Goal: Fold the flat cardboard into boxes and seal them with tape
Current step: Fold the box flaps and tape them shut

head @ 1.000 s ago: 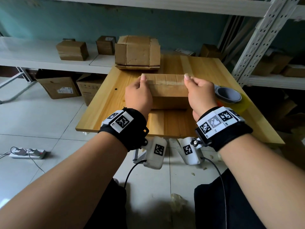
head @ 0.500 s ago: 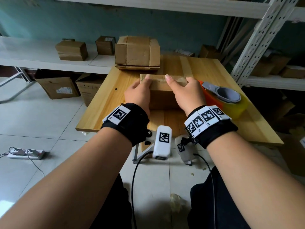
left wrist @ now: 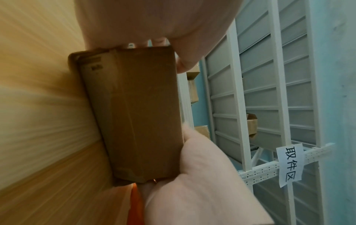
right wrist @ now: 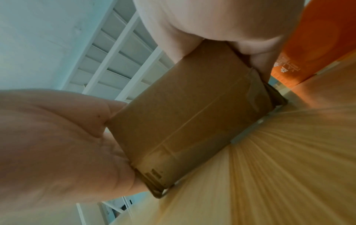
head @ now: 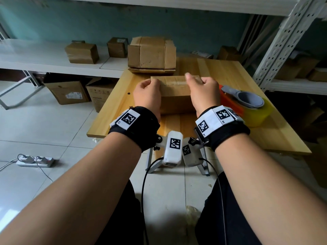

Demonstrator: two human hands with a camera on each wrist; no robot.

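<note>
The box (head: pixel 175 92) is matt brown cardboard, its top seam under a glossy strip of clear tape (head: pixel 174 80); the worktop (head: pixel 221 71) is pale wood, smooth, with fine straight grain; the dispenser (head: pixel 230 101) is orange plastic with a grey plastic handle; the shelving (head: pixel 276 43) is white painted perforated metal; the floor (head: pixel 35 124) is shiny pale tile.

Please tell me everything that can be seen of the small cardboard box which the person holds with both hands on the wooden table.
The box is small, oblong and made of plain brown cardboard. It is folded shut, and a strip of clear tape runs along its top seam. It stands on the wooden table, with its long side toward the person. The left hand grips its left end and the right hand grips its right end, thumb on top. The wrist views show tape also wrapping over its ends. An orange tape dispenser stands close on its right.
</note>
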